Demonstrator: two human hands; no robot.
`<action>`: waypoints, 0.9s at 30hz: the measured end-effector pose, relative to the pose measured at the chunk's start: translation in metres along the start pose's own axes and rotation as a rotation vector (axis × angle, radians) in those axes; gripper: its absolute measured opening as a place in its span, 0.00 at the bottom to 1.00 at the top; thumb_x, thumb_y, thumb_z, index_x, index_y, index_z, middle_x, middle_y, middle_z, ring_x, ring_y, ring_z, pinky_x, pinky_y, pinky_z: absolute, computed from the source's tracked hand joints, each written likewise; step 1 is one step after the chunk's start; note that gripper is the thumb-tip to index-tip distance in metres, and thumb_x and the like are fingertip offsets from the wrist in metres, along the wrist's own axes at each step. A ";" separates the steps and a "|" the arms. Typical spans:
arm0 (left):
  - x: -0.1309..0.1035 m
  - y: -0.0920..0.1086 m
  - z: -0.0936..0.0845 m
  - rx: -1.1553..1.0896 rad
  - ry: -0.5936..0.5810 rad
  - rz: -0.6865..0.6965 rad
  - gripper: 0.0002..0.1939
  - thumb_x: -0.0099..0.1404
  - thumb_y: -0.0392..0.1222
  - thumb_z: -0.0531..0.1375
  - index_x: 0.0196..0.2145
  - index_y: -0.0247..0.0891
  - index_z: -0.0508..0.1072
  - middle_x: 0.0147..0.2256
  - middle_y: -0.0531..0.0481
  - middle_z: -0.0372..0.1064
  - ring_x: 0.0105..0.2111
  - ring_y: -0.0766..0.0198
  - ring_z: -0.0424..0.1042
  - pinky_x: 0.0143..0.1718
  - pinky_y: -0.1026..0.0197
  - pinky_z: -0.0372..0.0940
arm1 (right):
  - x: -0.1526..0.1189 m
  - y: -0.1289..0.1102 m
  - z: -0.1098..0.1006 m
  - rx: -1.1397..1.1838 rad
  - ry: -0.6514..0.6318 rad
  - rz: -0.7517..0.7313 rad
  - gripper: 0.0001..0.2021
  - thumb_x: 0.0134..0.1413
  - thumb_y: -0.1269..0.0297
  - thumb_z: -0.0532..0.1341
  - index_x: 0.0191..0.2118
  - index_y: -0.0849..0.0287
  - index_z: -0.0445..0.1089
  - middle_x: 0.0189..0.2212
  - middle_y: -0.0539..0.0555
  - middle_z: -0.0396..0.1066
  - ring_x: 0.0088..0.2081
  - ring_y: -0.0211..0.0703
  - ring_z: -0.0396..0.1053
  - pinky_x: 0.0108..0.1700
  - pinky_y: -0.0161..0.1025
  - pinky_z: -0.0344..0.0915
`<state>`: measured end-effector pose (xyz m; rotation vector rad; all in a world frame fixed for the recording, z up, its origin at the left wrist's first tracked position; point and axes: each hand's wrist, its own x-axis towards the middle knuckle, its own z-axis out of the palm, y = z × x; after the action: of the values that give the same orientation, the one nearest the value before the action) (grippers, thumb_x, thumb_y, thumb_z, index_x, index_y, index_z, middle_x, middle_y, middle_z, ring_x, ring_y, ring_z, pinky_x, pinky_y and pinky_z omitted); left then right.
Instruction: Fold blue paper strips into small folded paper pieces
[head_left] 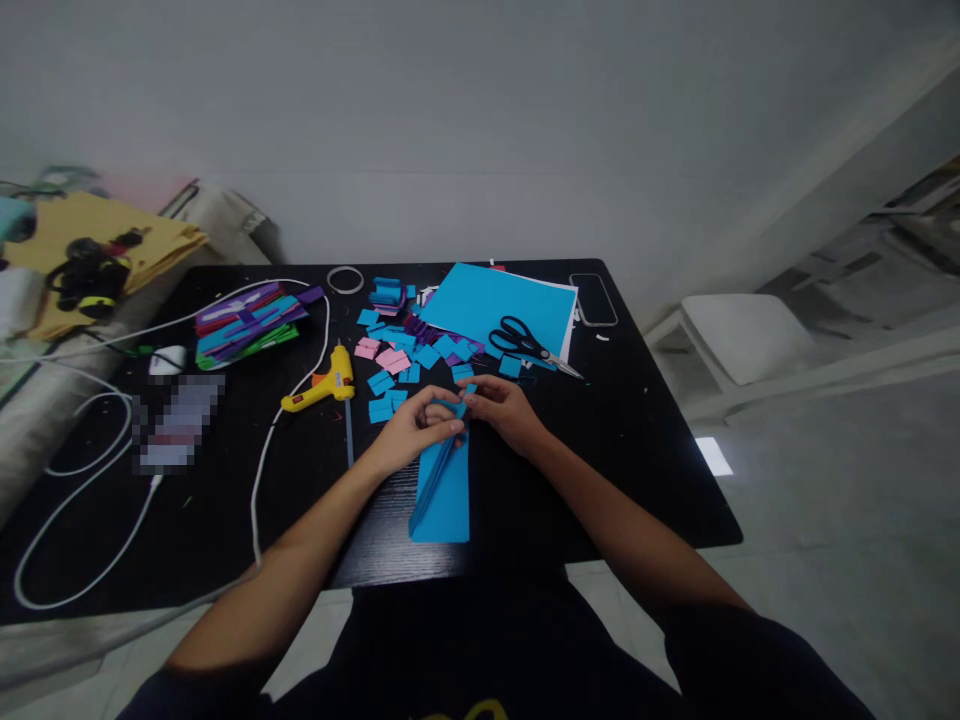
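Left grip (416, 428) and right grip (506, 410) pinch a blue piece (470, 391) between them, seemingly to steady it, over a blue strip (454, 505) on the desk (600, 460); scissors (535, 350) lie aside, perhaps for room.

The folded paper (452, 505) at the hands is of bright blue colour, the same as the large sheet (480, 303), which shows a white sheet (567, 345) under its edge, while the small cut pieces (381, 383) are mostly blue, with some pink and purple ones. The glue gun (342, 372) is yellow with an orange trigger (321, 380), the scissors (537, 351) have black handles and silver blades, and the bundle of strips (247, 322) mixes purple, red, blue and green. The counter (607, 440) is black, with fine grain lines near its front edge, and the dark shirt (450, 650) carries a yellow print (487, 709).
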<state>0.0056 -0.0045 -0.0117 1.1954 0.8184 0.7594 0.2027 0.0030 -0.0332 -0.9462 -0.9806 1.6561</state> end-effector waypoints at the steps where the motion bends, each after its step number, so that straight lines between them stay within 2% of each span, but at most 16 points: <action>1: 0.000 0.000 0.000 -0.005 -0.002 0.001 0.25 0.58 0.50 0.73 0.47 0.37 0.70 0.27 0.54 0.76 0.28 0.61 0.79 0.34 0.61 0.71 | 0.000 0.000 0.000 0.005 -0.001 0.003 0.21 0.43 0.54 0.78 0.44 0.56 0.81 0.33 0.48 0.78 0.32 0.37 0.74 0.39 0.36 0.74; 7: 0.000 0.000 0.000 -0.025 -0.014 -0.001 0.24 0.61 0.51 0.72 0.47 0.37 0.69 0.31 0.50 0.79 0.28 0.59 0.80 0.31 0.60 0.72 | 0.001 0.001 0.000 0.011 0.004 0.009 0.21 0.43 0.55 0.78 0.44 0.56 0.81 0.32 0.48 0.78 0.31 0.37 0.74 0.39 0.37 0.74; 16: 0.000 0.001 -0.003 -0.014 -0.044 -0.004 0.24 0.64 0.52 0.69 0.49 0.35 0.69 0.35 0.45 0.80 0.30 0.58 0.81 0.33 0.59 0.73 | 0.001 0.000 -0.001 0.018 0.000 0.009 0.22 0.42 0.55 0.79 0.44 0.56 0.81 0.31 0.48 0.78 0.31 0.37 0.74 0.39 0.38 0.73; 23: 0.001 -0.004 -0.004 -0.016 -0.033 -0.008 0.25 0.62 0.54 0.71 0.48 0.37 0.68 0.32 0.48 0.79 0.30 0.58 0.81 0.32 0.60 0.72 | 0.001 -0.001 -0.001 0.051 0.015 0.030 0.24 0.40 0.55 0.79 0.45 0.57 0.79 0.33 0.48 0.78 0.33 0.38 0.74 0.40 0.38 0.73; 27: 0.003 -0.006 -0.005 -0.013 -0.030 -0.025 0.27 0.60 0.54 0.72 0.48 0.38 0.68 0.27 0.53 0.76 0.29 0.57 0.81 0.32 0.60 0.71 | 0.002 0.000 0.000 0.095 0.060 0.042 0.24 0.37 0.55 0.81 0.37 0.56 0.72 0.31 0.47 0.77 0.32 0.38 0.74 0.38 0.38 0.73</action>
<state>0.0031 -0.0012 -0.0191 1.1803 0.8004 0.7240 0.2022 0.0050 -0.0335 -0.9524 -0.8394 1.6850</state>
